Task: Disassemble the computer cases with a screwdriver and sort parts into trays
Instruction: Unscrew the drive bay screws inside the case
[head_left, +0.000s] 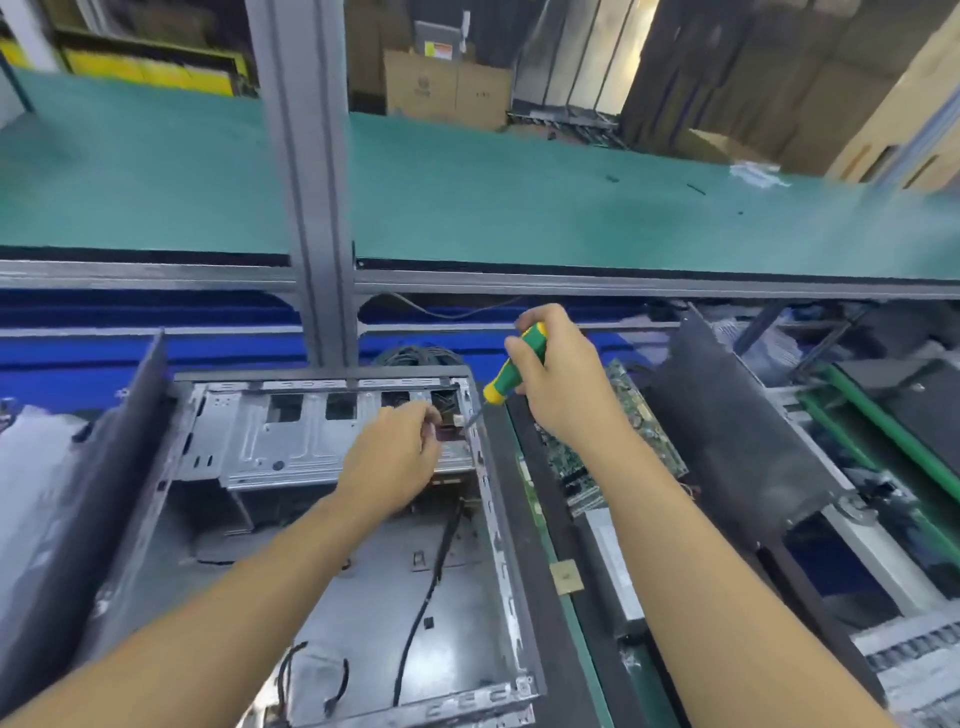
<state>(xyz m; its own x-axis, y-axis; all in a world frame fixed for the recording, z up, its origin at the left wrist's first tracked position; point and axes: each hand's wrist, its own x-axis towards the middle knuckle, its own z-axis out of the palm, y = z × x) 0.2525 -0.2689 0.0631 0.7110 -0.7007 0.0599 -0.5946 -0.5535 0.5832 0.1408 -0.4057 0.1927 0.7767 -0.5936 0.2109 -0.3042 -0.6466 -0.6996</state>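
An open grey metal computer case lies on its side in front of me, its drive cage at the far end. My right hand grips a green-and-yellow screwdriver, whose tip points down-left at the case's far right corner. My left hand reaches into that same corner with its fingers curled on a small part near the tip; what it pinches is too blurred to name. Loose black cables trail across the case floor.
A green circuit board lies in a tray right of the case. Dark panels lean on the right, another dark panel on the left. A grey upright post stands behind the case, with a green conveyor beyond it.
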